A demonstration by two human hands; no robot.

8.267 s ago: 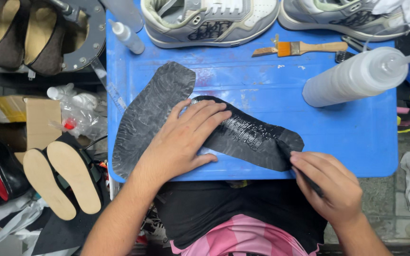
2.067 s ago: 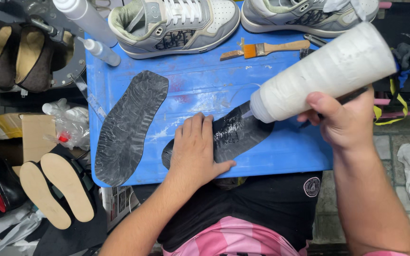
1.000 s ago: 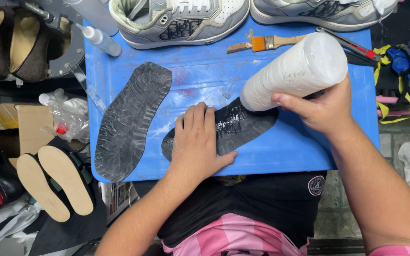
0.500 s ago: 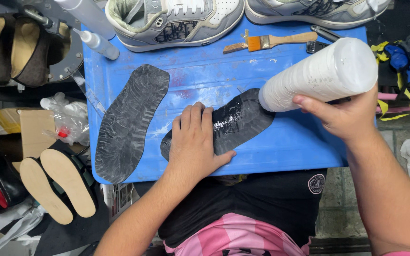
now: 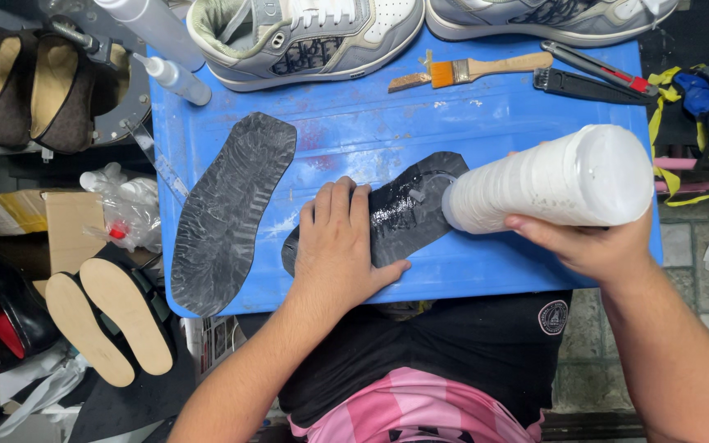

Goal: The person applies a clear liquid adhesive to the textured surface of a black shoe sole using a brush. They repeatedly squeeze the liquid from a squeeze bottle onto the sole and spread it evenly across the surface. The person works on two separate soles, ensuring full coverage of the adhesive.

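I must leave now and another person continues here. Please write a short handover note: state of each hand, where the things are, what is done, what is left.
Left hand: flat, pressing down the near end of the black sole on the blue board.
Right hand: holds the white bottle tilted, nozzle at the sole's far part.
Second sole: lies to the left on the board, untouched by either hand.
Brush and two sneakers lie at the far edge.
Done: a wet, shiny patch shows on the held sole near the nozzle.
Left: the part under the left hand is hidden; the second sole looks dry.
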